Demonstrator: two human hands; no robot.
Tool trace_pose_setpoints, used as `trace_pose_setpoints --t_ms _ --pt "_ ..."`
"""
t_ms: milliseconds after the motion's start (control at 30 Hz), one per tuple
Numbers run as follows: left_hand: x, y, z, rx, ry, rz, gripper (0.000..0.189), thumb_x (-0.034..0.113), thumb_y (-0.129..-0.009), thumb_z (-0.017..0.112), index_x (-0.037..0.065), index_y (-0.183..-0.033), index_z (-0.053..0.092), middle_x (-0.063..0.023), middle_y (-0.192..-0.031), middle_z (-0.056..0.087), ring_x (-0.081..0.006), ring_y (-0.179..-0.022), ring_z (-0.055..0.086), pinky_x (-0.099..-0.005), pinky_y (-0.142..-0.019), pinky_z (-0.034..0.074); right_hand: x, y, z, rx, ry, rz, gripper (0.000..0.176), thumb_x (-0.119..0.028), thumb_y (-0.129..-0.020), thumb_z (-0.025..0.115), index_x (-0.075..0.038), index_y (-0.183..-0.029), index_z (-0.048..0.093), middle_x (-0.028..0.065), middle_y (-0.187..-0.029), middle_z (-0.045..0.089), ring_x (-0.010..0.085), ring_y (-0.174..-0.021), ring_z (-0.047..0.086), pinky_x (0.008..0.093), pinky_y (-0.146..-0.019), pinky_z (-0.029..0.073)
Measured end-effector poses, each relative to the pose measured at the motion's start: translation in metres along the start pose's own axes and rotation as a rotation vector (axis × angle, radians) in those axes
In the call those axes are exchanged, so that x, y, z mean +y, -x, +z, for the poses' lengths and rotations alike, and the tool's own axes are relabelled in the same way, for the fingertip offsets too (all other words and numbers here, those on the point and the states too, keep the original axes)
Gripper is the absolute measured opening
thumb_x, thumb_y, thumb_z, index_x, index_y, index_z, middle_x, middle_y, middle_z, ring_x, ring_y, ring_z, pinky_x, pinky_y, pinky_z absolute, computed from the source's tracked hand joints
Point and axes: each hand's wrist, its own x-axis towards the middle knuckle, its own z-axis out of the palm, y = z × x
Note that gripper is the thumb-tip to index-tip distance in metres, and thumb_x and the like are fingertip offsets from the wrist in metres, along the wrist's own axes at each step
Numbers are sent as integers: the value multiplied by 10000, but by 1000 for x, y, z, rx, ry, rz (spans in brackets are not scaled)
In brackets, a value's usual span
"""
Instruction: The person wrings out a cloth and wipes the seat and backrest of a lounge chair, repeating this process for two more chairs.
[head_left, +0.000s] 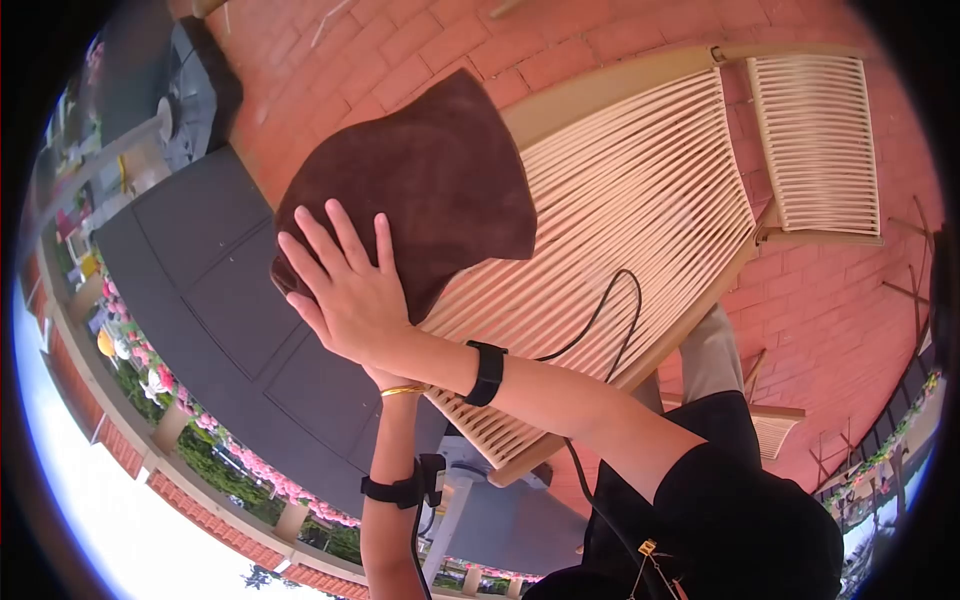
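Observation:
My right hand [350, 285], with a black band at its wrist, lies flat on a dark brown cloth [430, 170]. Its fingers are spread across the lower left part of the cloth. The cloth looks soft and folded, with a curved outer edge, and rests over one end of a long seat [640, 220] strung with cream cords in a tan frame. From below reaches my left arm, wearing a gold bracelet and a black band. My left hand [385, 378] is almost wholly hidden behind the right hand and wrist, its fingers out of sight.
Beside the seat stands a dark grey panelled surface [270, 290]. A black cable [625, 300] loops over the cords. Another corded chair part [815, 145] is at the upper right, on red brick paving [430, 50]. Pink flowers [250, 465] line a railing.

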Motion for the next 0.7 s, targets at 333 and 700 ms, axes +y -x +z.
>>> trace_pose_setpoints --t_ms 333,700 --pt "-2 -2 -5 -69 126 -40 574 447 -927 286 48 -1340 290 -105 -1339 360 -231 -1215 363 -323 -1002 296 -15 72 -47 -537 -1529 738 428 -294 -948 366 -82 -1320 363 32 -1320 416 164 -1230 353 346 -1055 208" --pt "30 3 16 -31 177 -124 560 422 -938 233 -14 -1241 412 -157 -1169 525 -247 -989 570 -348 -855 481 103 100 -129 12 28 518 600 -386 -902 409 -97 -1387 206 201 -1438 116 385 -1319 121 564 -1032 131"
